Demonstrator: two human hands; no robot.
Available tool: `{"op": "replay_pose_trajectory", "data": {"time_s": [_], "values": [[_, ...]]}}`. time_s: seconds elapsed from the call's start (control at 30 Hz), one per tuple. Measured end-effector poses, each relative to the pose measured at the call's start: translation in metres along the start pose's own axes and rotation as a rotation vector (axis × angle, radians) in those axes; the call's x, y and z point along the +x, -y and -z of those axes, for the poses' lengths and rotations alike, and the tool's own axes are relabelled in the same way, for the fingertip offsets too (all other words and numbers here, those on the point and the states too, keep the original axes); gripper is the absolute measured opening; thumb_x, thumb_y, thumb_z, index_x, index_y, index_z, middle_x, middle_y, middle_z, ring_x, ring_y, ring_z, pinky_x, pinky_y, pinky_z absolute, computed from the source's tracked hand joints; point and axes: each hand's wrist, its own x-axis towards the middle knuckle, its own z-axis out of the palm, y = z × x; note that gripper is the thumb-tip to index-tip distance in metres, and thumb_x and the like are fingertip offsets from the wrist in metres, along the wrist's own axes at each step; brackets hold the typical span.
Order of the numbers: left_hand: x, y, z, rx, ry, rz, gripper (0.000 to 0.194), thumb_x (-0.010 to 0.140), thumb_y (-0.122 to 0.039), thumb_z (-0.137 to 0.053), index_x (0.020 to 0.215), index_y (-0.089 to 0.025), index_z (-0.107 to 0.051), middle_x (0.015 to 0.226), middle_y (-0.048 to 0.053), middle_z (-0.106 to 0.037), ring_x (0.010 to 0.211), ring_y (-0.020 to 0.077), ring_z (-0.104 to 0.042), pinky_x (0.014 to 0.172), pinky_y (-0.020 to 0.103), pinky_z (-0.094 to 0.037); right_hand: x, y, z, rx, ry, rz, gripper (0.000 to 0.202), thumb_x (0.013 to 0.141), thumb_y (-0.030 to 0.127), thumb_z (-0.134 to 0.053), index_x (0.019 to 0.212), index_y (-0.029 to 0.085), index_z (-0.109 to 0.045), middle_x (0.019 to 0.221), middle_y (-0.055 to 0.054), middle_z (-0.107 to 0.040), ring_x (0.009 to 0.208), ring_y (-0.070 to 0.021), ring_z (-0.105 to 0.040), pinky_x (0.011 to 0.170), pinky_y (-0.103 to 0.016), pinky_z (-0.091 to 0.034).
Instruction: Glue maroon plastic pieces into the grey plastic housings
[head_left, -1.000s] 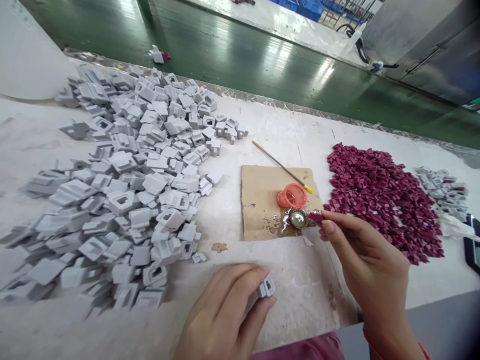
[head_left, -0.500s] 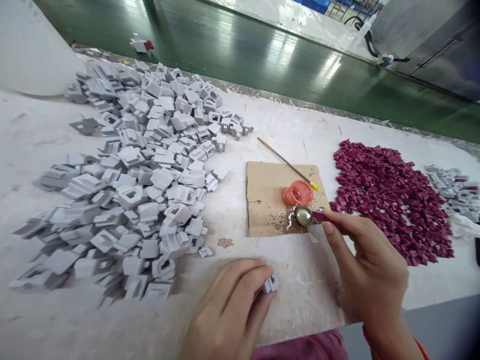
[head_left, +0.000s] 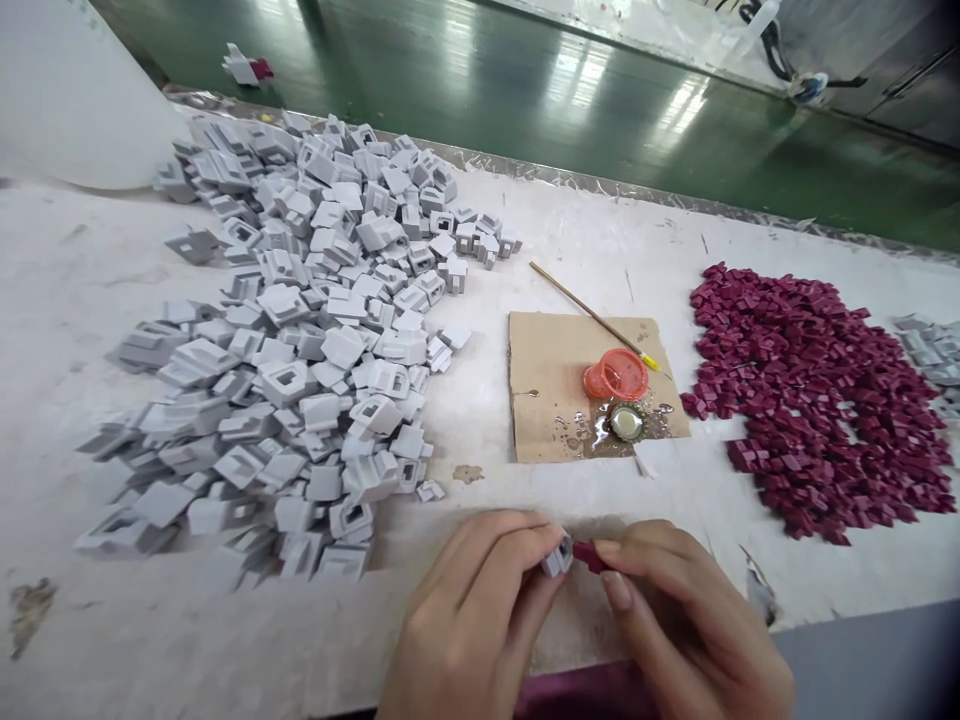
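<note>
Near the table's front edge, my left hand (head_left: 480,600) pinches a small grey plastic part (head_left: 557,556) whose opening faces right. My right hand (head_left: 675,610) holds a small maroon piece (head_left: 590,556) between thumb and forefinger, its tip at the grey part's opening; whether they touch I cannot tell. Beyond the hands lies a cardboard sheet (head_left: 547,350) bearing a red cup (head_left: 615,376) and a bottle cap (head_left: 627,422) amid wet spots. A thin stick with a yellow end (head_left: 592,315) rests across the cardboard's far edge.
A large heap of grey parts (head_left: 300,340) covers the left. Maroon pieces (head_left: 825,390) are piled at the right, with more grey parts (head_left: 930,350) beyond. A green conveyor belt (head_left: 510,90) runs behind, carrying a grey-and-maroon piece (head_left: 246,67). A white container (head_left: 82,100) stands back left.
My right hand has moved from the bottle cap down and left to the grey part, bringing the maroon piece along. My left hand keeps its grip. The view has shifted slightly.
</note>
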Motion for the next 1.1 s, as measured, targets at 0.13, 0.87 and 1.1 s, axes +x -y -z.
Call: {"op": "replay_pose_trajectory", "data": {"time_s": [0.13,0.87,1.1], "values": [[-0.001,0.0,0.0,-0.017,0.005,0.013,0.026,0.087,-0.002,-0.062,0.107,-0.018,-0.06,0.102,0.001,-0.069,0.099,0.0082,-0.065,0.098,0.012,-0.047,0.004,-0.001,0.002,0.005,0.038,0.046,0.027,0.089,0.004,-0.055,0.11,0.019,-0.06,0.091,-0.003,-0.064,0.082,-0.0133,-0.064,0.07,-0.02,-0.056],[0.006,-0.002,0.001,-0.011,-0.029,0.033,0.015,0.087,-0.007,-0.061,0.096,-0.019,-0.064,0.094,0.002,-0.075,0.088,0.0124,-0.071,0.085,0.019,-0.058,0.024,0.011,0.008,-0.017,0.195,0.167,0.025,0.094,0.005,-0.051,0.114,0.017,-0.062,0.096,-0.006,-0.068,0.085,-0.0145,-0.066,0.072,-0.022,-0.06],[-0.006,-0.005,0.004,-0.19,-0.018,0.163,0.026,0.088,-0.01,-0.062,0.106,-0.029,-0.061,0.102,-0.002,-0.074,0.094,0.0124,-0.072,0.085,0.021,-0.06,0.003,-0.002,0.005,0.133,0.06,-0.009,0.046,0.093,0.033,-0.065,0.136,0.027,-0.05,0.093,-0.001,-0.066,0.077,-0.0118,-0.066,0.074,-0.017,-0.059]]}}
